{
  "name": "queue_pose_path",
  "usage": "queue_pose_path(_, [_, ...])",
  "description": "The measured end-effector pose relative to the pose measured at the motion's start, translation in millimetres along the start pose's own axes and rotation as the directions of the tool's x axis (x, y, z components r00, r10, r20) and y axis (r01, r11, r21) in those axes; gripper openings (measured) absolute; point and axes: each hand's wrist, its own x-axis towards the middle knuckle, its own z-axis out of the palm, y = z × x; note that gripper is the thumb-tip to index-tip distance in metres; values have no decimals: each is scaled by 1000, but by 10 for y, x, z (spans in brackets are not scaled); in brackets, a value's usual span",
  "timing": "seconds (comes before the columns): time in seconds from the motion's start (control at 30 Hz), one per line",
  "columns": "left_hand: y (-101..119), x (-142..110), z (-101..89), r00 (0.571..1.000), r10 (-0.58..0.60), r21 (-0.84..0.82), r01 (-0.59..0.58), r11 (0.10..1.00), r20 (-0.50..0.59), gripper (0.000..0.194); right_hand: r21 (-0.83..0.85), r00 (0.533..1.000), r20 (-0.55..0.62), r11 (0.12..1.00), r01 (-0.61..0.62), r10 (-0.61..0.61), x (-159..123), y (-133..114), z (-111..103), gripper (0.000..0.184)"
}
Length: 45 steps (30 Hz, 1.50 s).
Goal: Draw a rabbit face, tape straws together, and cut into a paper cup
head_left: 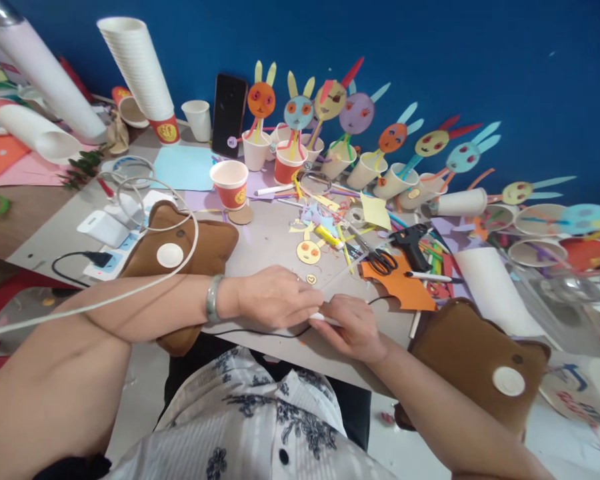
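My left hand [275,297], with a bangle at its wrist, meets my right hand [349,327] over the front edge of the table. Between them shows a slim white stick that looks like a marker pen [325,319]. My right fingers are closed round it, and the left fingertips are pinched at its other end; most of it is hidden. Just beyond the hands lies a yellow paper rabbit face [309,252] with orange eyes and a mouth. A small round paper piece with a heart [311,279] is below it, near my left fingers.
Paper rabbits in cups [255,152] line the back wall. To the right lie black scissors [380,260], a glue gun [411,247] and orange paper [405,287]. A red-and-white cup [230,183], power strip [113,257] and brown cushions [200,243] stand around. A white cable crosses my left arm.
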Motion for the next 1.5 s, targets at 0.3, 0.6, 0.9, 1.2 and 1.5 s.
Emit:
queue_pose_path(0.3, [-449, 116, -153, 808, -494, -481, 311, 820, -321, 27, -469, 901, -385, 799, -377, 199, -40, 317, -268, 30])
queue_pose_path(0.6, [-291, 50, -43, 991, 45, 28, -49, 998, 126, 45, -788, 859, -261, 417, -453, 440, -274, 898, -821, 28])
queue_pose_path(0.9, [-291, -85, 53, 958, -115, 116, 87, 989, 262, 103, -673, 914, 165, 719, -171, 372, 222, 521, -406, 33])
queue_pose_path(1.2, [-365, -75, -213, 839, -362, 111, 348, 931, 407, 120, -582, 914, 232, 800, -144, 333, 284, 611, -17, 31])
queue_pose_path(1.5, [-483, -94, -274, 852, -452, 217, 404, 889, 263, 100, -565, 879, 323, 817, -117, 350, 178, 561, -53, 50])
